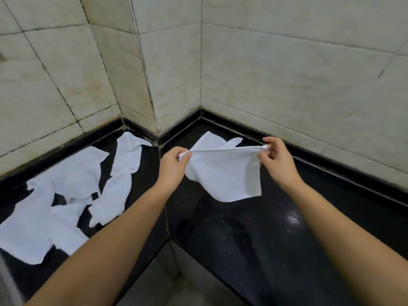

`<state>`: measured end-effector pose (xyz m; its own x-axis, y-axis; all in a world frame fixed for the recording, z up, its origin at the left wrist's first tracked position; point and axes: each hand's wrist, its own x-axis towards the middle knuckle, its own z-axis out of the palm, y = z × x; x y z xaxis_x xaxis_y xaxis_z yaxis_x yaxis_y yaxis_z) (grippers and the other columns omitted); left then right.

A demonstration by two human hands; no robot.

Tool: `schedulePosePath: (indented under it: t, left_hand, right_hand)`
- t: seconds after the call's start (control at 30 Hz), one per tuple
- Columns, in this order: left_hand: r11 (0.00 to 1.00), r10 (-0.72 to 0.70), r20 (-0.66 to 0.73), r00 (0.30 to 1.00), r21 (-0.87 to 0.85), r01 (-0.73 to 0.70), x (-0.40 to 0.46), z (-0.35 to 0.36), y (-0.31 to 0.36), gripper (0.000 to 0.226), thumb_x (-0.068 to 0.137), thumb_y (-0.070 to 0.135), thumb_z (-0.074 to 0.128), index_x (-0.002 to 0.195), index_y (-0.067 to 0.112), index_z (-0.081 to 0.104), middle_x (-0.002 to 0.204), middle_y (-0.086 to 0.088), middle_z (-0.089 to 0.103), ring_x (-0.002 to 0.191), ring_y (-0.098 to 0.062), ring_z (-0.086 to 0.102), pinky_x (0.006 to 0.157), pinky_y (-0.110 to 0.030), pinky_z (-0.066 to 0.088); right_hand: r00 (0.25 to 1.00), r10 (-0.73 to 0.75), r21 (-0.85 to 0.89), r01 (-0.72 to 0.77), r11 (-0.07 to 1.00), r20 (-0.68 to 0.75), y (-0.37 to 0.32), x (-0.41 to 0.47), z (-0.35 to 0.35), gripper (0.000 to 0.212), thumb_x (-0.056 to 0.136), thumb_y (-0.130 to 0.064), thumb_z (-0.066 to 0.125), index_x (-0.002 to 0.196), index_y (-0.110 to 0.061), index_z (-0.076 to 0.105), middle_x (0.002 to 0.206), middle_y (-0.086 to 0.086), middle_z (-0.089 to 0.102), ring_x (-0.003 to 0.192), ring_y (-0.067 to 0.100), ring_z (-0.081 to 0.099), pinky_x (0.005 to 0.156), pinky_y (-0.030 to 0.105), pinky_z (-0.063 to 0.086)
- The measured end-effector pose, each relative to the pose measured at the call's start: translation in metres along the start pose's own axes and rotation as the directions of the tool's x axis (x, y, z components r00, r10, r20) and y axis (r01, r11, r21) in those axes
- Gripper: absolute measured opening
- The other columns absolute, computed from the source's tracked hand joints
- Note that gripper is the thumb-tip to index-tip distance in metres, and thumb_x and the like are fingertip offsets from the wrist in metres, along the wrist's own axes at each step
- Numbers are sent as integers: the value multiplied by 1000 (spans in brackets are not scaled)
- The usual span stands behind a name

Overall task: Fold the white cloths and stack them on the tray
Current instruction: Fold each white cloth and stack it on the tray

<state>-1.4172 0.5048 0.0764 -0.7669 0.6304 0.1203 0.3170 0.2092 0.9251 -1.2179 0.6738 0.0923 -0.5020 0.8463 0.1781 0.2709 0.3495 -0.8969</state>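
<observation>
1. While both hands work above the black counter (276, 228), a heap of loose cloths (66, 195) lies crumpled on the counter's left part, well apart from them.
2. Tiled walls (287, 62) close the counter on the far side and meet in a jutting corner between its two parts; nothing stands between the hands and the counter.
3. The left hand (171, 171) pinches one top corner of a white cloth (225, 173), and the right hand (278, 162) pinches the other between thumb and fingertips.
4. The cloth's top edge is stretched taut between the hands; the rest hangs over the right part of the counter, part of it trailing toward the far wall.
5. Count: two hands, one held cloth, and several in the heap, overlapping too much to number.
</observation>
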Motion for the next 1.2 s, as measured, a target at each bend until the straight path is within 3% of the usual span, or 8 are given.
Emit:
schedulePosePath:
  t: [0.1, 0.27, 0.4, 0.57, 0.63, 0.77, 0.93, 1.2]
  left_hand:
    - [991, -78, 17, 997, -107, 79, -11, 20, 10, 14, 91, 18, 57, 96, 10, 67, 97, -6, 68, 91, -18, 62, 80, -31, 49]
    - [946, -166, 107, 980, -265, 189, -30, 44, 15, 14, 90, 23, 60, 87, 14, 71, 97, -10, 70, 91, -21, 63, 84, -38, 50]
    - [929, -236, 254, 938, -224, 295, -42, 52, 11, 21, 90, 27, 60, 92, 10, 73, 102, -16, 70, 97, -27, 63, 89, -45, 51]
    - [867, -374, 574, 729, -62, 494, -71, 49, -4, 21, 92, 21, 58, 102, 9, 71, 103, -10, 72, 96, -21, 65, 79, -28, 51]
    - [844, -417, 607, 677, -18, 536, -76, 48, -8, 21, 92, 22, 58, 102, 10, 72, 101, -7, 73, 93, -18, 67, 80, -28, 52]
    - [830, -471, 500, 727, -27, 556, -71, 60, -14, 20, 93, 25, 58, 98, 10, 71, 97, -8, 69, 88, -18, 63, 74, -27, 52]
    - [907, -408, 284, 867, 24, 419, -54, 86, -26, 11, 90, 14, 59, 84, 16, 69, 91, -4, 68, 92, -19, 63, 87, -35, 53]
    - [893, -297, 297, 908, 424, 153, -49, 103, -50, 10, 89, 14, 59, 81, 21, 62, 92, 1, 57, 80, -11, 56, 70, -22, 44]
  right_hand:
    - [998, -54, -61, 55, 997, 17, 7, -10, -35, 11, 95, -14, 52, 97, -18, 62, 83, -4, 65, 78, 13, 62, 75, 26, 51]
    - [999, -32, -23, 33, 999, 17, 15, -28, -78, 12, 95, -17, 53, 90, -15, 64, 64, 0, 59, 49, -1, 48, 54, 13, 40]
    - [979, 46, -6, -45, 999, 197, 25, -39, -106, 12, 94, -15, 55, 88, -15, 65, 54, 1, 58, 51, 11, 47, 49, 18, 36]
    - [801, 223, -76, -219, 973, 556, 48, -63, -127, 12, 93, -9, 55, 87, -8, 65, 47, 4, 53, 43, 9, 45, 47, 23, 29]
    - [763, 260, -53, -285, 957, 591, 55, -68, -129, 13, 93, -8, 54, 90, -5, 66, 48, 5, 50, 42, 8, 43, 44, 19, 27]
    - [843, 294, 79, -366, 927, 451, 70, -61, -119, 12, 93, -8, 53, 88, -5, 64, 58, 7, 50, 40, 7, 42, 40, 17, 27]
    - [877, 403, 103, -440, 892, 260, 94, -48, -92, 9, 93, -7, 54, 94, -7, 63, 78, 11, 62, 62, 9, 65, 47, 14, 45]
    - [886, 425, -288, -365, 885, 185, 132, -54, -74, 9, 91, -15, 59, 84, -16, 64, 84, -3, 62, 74, 12, 57, 62, 20, 44]
